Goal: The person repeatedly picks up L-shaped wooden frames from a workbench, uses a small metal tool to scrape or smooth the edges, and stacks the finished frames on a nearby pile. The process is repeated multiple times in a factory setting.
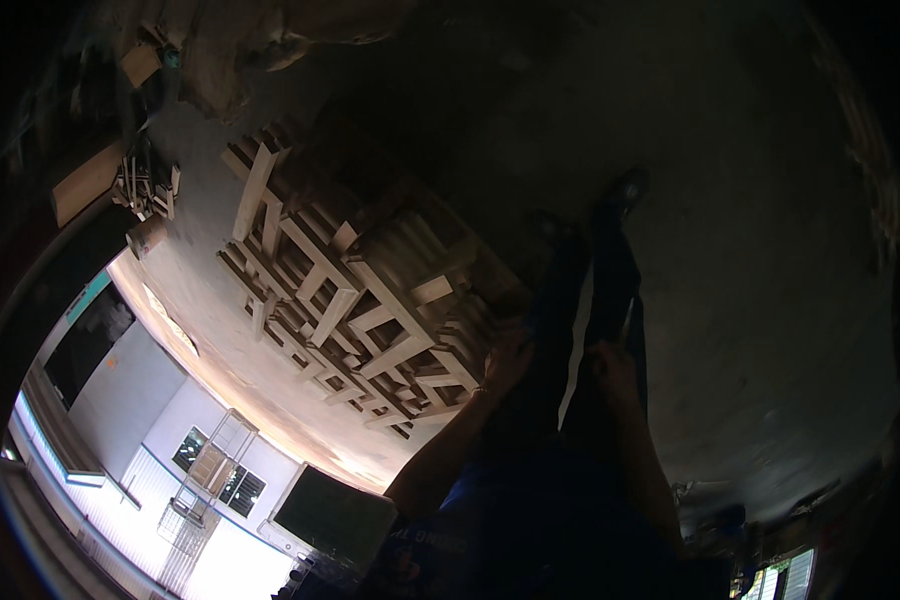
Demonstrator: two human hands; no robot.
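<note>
Hands point(510, 361) point(613, 367), grip unclear in shadow, left one beside pale, angular, piled wooden pieces point(336, 316)

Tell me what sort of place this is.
Probably a woodworking shop: a broad stack of pale, straight-edged wooden pieces, a small cluster of thin wooden sticks, and a grey concrete-looking floor.

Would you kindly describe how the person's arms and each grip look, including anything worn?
The left grip and right grip are bare five-fingered hands without visible gloves. Both forearms are uncovered, with no cables. What looks like a thin, pale band circles the left wrist. The dark blue top bears a faint print; its sleeve ends are lost in shadow.
</note>
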